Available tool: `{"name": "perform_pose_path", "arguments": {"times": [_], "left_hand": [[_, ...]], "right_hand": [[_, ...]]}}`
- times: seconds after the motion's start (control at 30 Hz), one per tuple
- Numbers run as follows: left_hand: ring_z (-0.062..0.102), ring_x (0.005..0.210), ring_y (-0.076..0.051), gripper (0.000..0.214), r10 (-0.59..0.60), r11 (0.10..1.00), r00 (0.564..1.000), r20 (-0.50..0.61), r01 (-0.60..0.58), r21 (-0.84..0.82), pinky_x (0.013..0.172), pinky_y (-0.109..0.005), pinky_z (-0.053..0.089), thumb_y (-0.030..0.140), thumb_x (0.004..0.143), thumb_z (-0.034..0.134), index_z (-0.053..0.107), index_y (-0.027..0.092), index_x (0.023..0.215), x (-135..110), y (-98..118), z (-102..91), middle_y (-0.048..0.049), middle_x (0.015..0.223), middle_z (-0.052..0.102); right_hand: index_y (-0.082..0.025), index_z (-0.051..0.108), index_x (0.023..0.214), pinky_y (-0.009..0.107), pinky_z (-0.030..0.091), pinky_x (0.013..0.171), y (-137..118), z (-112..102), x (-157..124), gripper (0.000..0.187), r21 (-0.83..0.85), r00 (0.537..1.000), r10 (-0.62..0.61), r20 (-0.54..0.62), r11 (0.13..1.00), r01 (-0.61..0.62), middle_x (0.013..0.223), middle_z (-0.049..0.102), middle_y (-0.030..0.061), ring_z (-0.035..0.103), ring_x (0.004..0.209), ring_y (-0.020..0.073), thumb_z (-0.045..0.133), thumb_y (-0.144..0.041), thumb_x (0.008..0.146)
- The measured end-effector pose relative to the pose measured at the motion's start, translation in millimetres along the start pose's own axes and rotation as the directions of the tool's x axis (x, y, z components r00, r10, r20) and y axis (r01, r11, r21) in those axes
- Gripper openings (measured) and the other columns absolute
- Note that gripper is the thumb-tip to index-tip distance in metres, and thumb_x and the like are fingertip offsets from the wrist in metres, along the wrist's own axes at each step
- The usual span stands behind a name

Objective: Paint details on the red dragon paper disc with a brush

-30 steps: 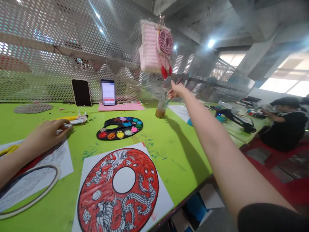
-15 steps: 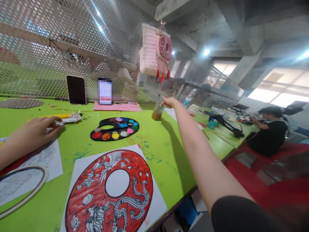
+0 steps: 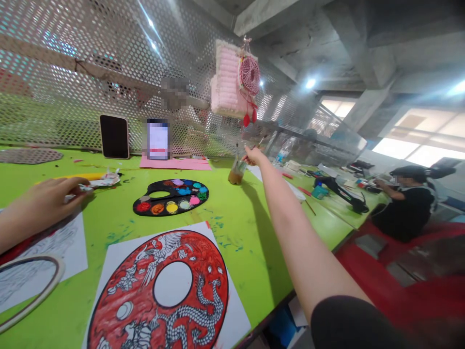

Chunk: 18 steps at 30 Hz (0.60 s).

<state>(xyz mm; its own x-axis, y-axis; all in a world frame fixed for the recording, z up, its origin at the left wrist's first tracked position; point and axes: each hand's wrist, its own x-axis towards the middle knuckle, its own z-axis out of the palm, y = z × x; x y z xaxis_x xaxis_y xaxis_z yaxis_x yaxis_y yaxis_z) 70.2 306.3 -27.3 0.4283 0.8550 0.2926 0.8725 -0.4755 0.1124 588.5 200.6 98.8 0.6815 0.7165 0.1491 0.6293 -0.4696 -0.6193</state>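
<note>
My right hand (image 3: 253, 156) reaches far forward, its fingers closed on a thin paintbrush (image 3: 244, 159) at the mouth of a clear jar (image 3: 236, 176) of brownish water. Other brushes stick up around that hand. At the left, my left hand (image 3: 60, 196) is closed on a crumpled, stained white tissue (image 3: 103, 181), low over the table. Between the hands lies a black palette (image 3: 165, 195) with wells of several paint colours. Nearest me is a white sheet (image 3: 232, 310) with a round red design (image 3: 145, 271) of a dragon and a phoenix, partly uncoloured.
A dark-screened tablet (image 3: 115, 137) and a lit phone (image 3: 158, 140) lean against the perforated panel (image 3: 196, 58). A round hoop (image 3: 54, 286) lies over a line drawing (image 3: 72, 252) at left. Further right are a bottle (image 3: 284, 150), a teal jar (image 3: 319, 191) and a seated person (image 3: 407, 208).
My right hand stays at the jar, its fingers shifted slightly. The view has moved a little, so the table things sit slightly lower and further left. My left hand keeps the tissue.
</note>
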Motion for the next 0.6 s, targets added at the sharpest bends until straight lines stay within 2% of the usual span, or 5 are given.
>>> {"name": "perform_pose_path", "arguments": {"times": [0.2,0.6], "left_hand": [[0.064,0.088,-0.025,0.060,0.008,1.000,1.000,0.001,-0.008,-0.004,0.073,-0.030,0.047,0.066,0.076,0.021,0.056,0.024,0.101,4.1,-9.6,8.2,-0.0028,0.093,0.068],[0.065,0.084,-0.026,0.061,0.007,1.000,1.000,-0.011,-0.008,-0.009,0.070,-0.030,0.045,0.063,0.073,0.024,0.058,0.021,0.101,2.9,-4.7,5.7,-0.0053,0.094,0.068]], "right_hand": [[-0.015,0.060,0.121,0.040,0.055,0.086,0.8,0.0,-2.4,0.032,-0.052,0.999,0.036,-0.035,0.998,-0.038,0.120,0.062,0.0102,0.064,0.101,0.0201,0.058,-0.035,0.096],[-0.015,0.060,0.119,0.038,0.057,0.082,-5.3,-6.3,-5.5,0.031,-0.118,0.998,0.035,0.047,0.993,-0.029,0.116,0.063,0.0092,0.065,0.096,0.0192,0.059,-0.035,0.096]]}}
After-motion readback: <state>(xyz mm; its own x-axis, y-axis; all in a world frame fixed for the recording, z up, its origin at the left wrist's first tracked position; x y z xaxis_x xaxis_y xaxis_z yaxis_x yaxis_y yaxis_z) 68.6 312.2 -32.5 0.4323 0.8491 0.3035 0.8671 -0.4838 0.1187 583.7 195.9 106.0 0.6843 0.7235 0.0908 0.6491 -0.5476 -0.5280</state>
